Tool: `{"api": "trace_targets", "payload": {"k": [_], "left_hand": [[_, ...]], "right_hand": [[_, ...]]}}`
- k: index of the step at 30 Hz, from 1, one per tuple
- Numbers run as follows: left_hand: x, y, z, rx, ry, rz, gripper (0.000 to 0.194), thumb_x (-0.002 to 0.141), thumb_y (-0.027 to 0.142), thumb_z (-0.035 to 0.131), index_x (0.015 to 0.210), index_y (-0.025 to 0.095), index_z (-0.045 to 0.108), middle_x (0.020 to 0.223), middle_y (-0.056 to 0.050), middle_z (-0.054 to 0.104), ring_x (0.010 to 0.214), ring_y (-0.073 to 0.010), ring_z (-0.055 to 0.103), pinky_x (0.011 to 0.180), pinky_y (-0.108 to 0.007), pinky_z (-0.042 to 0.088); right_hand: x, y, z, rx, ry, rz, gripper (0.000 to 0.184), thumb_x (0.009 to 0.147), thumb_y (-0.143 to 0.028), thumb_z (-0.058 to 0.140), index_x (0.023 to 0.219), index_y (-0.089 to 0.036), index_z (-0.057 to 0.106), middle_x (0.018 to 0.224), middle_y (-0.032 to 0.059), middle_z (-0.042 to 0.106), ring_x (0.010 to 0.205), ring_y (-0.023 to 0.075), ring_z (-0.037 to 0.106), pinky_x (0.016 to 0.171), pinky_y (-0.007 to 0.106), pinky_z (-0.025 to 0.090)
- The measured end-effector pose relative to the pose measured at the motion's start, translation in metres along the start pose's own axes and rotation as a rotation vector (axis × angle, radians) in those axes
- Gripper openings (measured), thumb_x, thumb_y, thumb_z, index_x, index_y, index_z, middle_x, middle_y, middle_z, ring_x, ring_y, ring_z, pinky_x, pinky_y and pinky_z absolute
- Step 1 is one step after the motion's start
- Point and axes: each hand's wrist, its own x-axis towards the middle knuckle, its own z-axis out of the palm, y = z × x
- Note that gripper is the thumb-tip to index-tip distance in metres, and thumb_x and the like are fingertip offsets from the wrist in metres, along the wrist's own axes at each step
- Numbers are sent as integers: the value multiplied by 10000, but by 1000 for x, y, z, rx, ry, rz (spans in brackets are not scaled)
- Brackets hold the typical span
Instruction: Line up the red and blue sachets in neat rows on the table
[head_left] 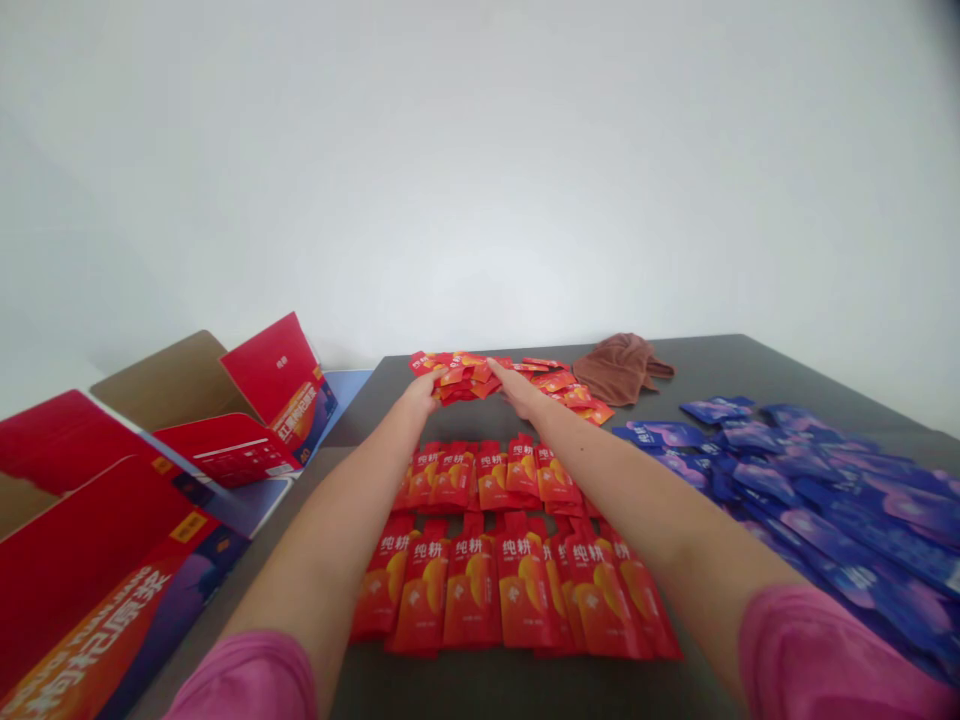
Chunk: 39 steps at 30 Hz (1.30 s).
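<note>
Both arms reach out to the far part of the table. Between my left hand and my right hand is a bunch of red-orange pouches, gripped from its two sides. The bunch appears raised a little over the tabletop; fingertips are partly hidden behind it. Just beyond my right hand lies a loose pile of the same red pouches. Nearer to me, under my forearms, two rows of red pouches lie side by side, overlapping: a back row and a front row.
A heap of blue-purple pouches covers the table's right side. A crumpled brown cloth lies at the back. On the left stand open red cartons with flaps up. A white wall rises behind the dark table.
</note>
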Motion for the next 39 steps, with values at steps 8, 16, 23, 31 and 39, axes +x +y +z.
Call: {"api": "trace_targets", "payload": {"k": [8,16,23,31,39], "left_hand": [[-73,-14,23,21,-234,-95,251,788,113,705,1029,64,654,751,-126,746,639,-238,725,686,-363,606],[-168,-91,64,145,-516,-326,174,773,107,706,943,90,670,754,-115,751,630,-226,727,698,-365,609],[-249,-191,101,212,-648,-422,211,721,77,722,921,129,683,818,-92,758,690,-225,733,702,-363,606],[-281,-259,112,283,-588,-435,208,722,23,664,899,134,660,792,-70,748,674,-206,718,706,-365,590],[-301,-265,110,262,-579,-393,242,789,240,700,1016,173,646,901,-72,753,779,-227,724,761,-367,573]], "right_hand": [[-72,-30,-47,742,-287,129,737,915,-714,224,1200,-147,599,1079,124,731,1020,251,672,894,413,524],[-245,-30,-80,1238,-138,338,611,918,-658,353,1215,-176,582,1143,103,715,1112,268,648,966,473,497],[-380,-12,-80,1252,292,617,307,862,-298,602,1122,-136,623,999,109,759,957,248,720,903,395,559],[-440,19,-60,1211,514,666,365,803,-175,678,1157,-150,594,895,94,772,776,240,749,747,355,617],[-438,27,-59,1180,401,593,558,757,-198,735,1269,-195,515,998,88,760,829,256,746,772,388,611]]}}
